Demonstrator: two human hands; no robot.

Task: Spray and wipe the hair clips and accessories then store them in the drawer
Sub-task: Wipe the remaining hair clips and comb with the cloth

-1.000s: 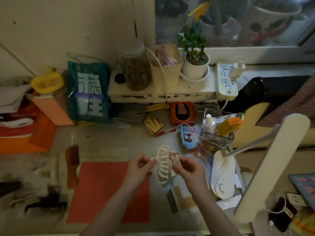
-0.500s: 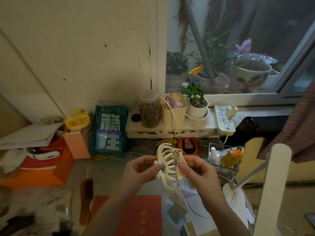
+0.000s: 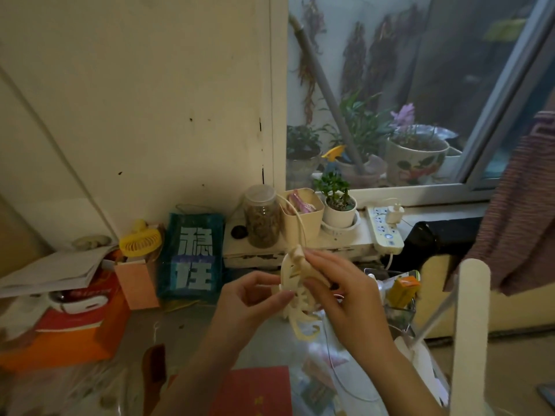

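Both hands hold a cream claw hair clip [image 3: 295,291] up above the cluttered counter [image 3: 192,328], in front of a teal bag [image 3: 192,256]. The left hand [image 3: 249,301] pinches its near edge in a thumb-and-finger grip; the right hand [image 3: 345,298] pinches its upper part.
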